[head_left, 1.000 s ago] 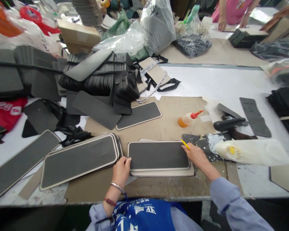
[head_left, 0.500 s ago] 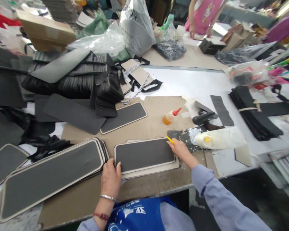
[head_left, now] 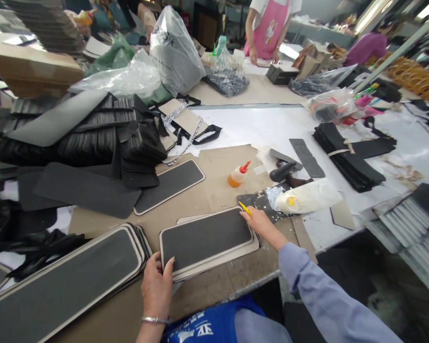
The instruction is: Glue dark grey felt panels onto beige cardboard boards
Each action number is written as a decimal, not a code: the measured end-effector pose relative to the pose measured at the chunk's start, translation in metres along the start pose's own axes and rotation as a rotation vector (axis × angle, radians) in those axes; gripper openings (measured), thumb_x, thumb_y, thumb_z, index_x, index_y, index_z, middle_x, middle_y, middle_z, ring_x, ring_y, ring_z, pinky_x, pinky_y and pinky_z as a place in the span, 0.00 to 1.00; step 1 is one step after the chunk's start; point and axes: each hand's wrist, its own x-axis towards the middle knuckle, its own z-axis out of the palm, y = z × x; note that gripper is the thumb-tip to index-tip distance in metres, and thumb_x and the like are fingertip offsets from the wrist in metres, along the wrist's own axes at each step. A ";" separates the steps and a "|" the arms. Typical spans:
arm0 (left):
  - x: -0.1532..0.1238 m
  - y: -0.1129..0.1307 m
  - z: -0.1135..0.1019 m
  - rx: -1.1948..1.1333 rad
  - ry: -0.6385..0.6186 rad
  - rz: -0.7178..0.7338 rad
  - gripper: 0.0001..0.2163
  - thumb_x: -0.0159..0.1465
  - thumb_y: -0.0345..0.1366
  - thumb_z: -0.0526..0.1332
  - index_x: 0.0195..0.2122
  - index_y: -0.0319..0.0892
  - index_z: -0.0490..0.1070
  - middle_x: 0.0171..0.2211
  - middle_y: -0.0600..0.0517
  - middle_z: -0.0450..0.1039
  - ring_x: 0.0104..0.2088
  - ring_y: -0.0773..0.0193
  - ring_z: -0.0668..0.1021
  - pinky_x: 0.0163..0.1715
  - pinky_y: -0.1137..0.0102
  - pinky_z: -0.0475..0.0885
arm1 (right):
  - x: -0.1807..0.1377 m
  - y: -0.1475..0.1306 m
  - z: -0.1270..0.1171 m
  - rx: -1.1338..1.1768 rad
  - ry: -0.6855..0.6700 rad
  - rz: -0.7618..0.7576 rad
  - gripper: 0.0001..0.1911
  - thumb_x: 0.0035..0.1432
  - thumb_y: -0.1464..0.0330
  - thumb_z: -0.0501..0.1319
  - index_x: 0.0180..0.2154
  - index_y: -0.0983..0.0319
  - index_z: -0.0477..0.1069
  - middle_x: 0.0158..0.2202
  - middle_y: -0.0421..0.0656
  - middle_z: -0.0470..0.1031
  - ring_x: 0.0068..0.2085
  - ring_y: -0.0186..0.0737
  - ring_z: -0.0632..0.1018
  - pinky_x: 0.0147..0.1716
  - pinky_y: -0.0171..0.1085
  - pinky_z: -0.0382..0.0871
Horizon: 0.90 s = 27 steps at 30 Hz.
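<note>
A black rectangular pad with a beige border (head_left: 205, 238) lies on a beige board in front of me. My left hand (head_left: 157, 286) grips the pad's near left corner, fingers curled over its edge. My right hand (head_left: 259, 221) rests on the pad's far right corner and pinches a small yellow tool (head_left: 244, 208) that sticks up from the fingers. A stack of longer black bordered pads (head_left: 67, 281) lies to the left of my left hand.
An orange glue bottle with a red cap (head_left: 238, 175), a black-handled brush (head_left: 286, 170) and a glue-smeared white bag (head_left: 307, 197) lie right of the pad. Piles of black pieces (head_left: 93, 128) fill the left. A person in a pink apron (head_left: 268, 26) stands across the table.
The view has swung right and the pad now sits lower left in frame. My left hand has slid along the pad's left edge to its near corner. My right hand keeps its place at the right end.
</note>
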 end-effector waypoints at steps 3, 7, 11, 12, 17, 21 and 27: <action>0.000 0.002 -0.004 -0.038 -0.041 -0.032 0.18 0.52 0.46 0.54 0.41 0.43 0.60 0.29 0.51 0.69 0.30 0.59 0.73 0.31 0.66 0.66 | -0.015 0.007 -0.001 0.056 0.025 0.038 0.14 0.60 0.61 0.46 0.36 0.62 0.65 0.33 0.46 0.75 0.35 0.39 0.75 0.30 0.32 0.60; 0.002 0.002 -0.005 -0.066 -0.046 -0.034 0.14 0.50 0.46 0.55 0.34 0.44 0.60 0.25 0.54 0.68 0.27 0.59 0.72 0.28 0.67 0.65 | -0.034 0.009 0.009 0.085 0.037 0.066 0.11 0.59 0.66 0.48 0.35 0.63 0.65 0.33 0.47 0.74 0.35 0.40 0.75 0.31 0.33 0.61; 0.004 -0.001 -0.002 -0.049 -0.011 0.031 0.11 0.50 0.46 0.55 0.27 0.45 0.59 0.22 0.55 0.65 0.25 0.61 0.70 0.26 0.68 0.63 | -0.040 0.007 0.019 0.115 0.058 0.085 0.10 0.57 0.66 0.49 0.33 0.63 0.65 0.31 0.47 0.74 0.34 0.39 0.75 0.31 0.33 0.61; 0.004 -0.001 -0.001 -0.064 -0.019 0.049 0.10 0.50 0.46 0.54 0.26 0.45 0.59 0.22 0.55 0.65 0.24 0.62 0.70 0.26 0.68 0.63 | -0.040 0.008 0.020 0.135 0.063 0.096 0.09 0.57 0.66 0.49 0.33 0.63 0.65 0.31 0.46 0.74 0.34 0.39 0.75 0.31 0.33 0.61; 0.006 0.001 -0.003 -0.206 -0.087 0.133 0.08 0.52 0.43 0.53 0.25 0.44 0.61 0.22 0.55 0.67 0.25 0.63 0.70 0.27 0.69 0.63 | -0.032 0.018 0.026 0.375 0.055 0.155 0.10 0.51 0.60 0.52 0.27 0.60 0.63 0.24 0.40 0.71 0.28 0.37 0.73 0.27 0.32 0.61; 0.008 -0.001 -0.007 -0.188 -0.104 0.169 0.08 0.53 0.43 0.52 0.24 0.44 0.61 0.22 0.53 0.67 0.25 0.62 0.71 0.29 0.68 0.64 | -0.030 0.023 0.029 0.589 0.025 0.138 0.12 0.47 0.58 0.53 0.22 0.60 0.61 0.20 0.37 0.68 0.24 0.35 0.70 0.26 0.32 0.61; 0.017 -0.010 -0.007 -0.247 -0.225 0.135 0.13 0.50 0.47 0.54 0.23 0.43 0.63 0.20 0.53 0.68 0.25 0.61 0.71 0.26 0.68 0.65 | -0.035 0.019 0.025 0.694 0.078 0.136 0.11 0.44 0.60 0.55 0.21 0.61 0.59 0.19 0.35 0.65 0.23 0.32 0.68 0.25 0.32 0.60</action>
